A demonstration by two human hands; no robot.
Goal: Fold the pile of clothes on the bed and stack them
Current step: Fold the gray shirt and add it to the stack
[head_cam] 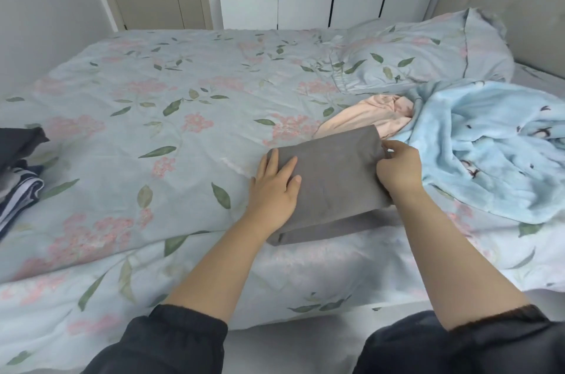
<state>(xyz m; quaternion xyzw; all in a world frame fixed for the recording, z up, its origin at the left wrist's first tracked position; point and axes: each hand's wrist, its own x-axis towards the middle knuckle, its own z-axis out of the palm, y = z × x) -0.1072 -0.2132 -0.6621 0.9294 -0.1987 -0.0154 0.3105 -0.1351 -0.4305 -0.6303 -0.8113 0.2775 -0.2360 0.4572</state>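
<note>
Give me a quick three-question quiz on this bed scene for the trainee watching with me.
1. True or false: the left hand lies flat on the folded grey fabric garment.
2. What lies just beyond the grey garment's far edge? A) the crumpled peach cloth garment B) a red towel C) a white sock
3. Fill in: the right hand pinches the grey garment's ____ side.
Key: 1 true; 2 A; 3 right.
</note>
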